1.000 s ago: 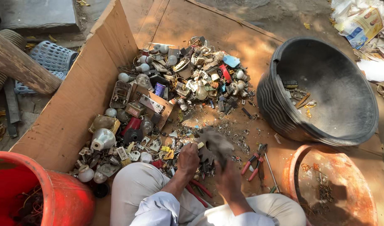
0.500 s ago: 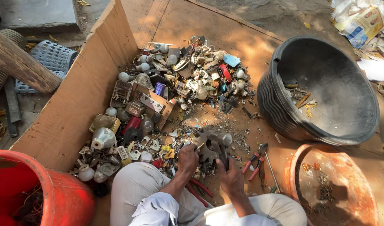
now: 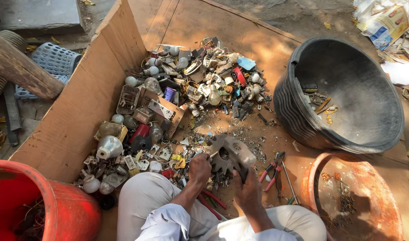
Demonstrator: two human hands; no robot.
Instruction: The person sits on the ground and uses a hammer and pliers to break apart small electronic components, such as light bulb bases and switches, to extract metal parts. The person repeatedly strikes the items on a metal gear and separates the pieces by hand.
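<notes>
I sit on a sheet of cardboard (image 3: 213, 22) with my knees up. My right hand (image 3: 247, 189) grips a grey finned metal part (image 3: 231, 154), round and toothed like a heat sink, held upright in front of me. My left hand (image 3: 199, 168) is closed on a thin tool whose tip touches the left side of that part. Beyond my hands lies a heap of scrap (image 3: 191, 93): bulbs, lamp bases, small circuit boards, plastic bits.
A black tub (image 3: 298, 116) with a few metal bits stands at the right. An orange basin (image 3: 309, 187) sits at lower right, a red bucket (image 3: 70, 214) at lower left. Red-handled pliers (image 3: 270, 172) lie by my right knee. A raised cardboard flap (image 3: 79, 102) walls the left.
The finned metal part has turned in my right hand and now faces the camera more squarely. My left hand has stayed at its left edge with the tool.
</notes>
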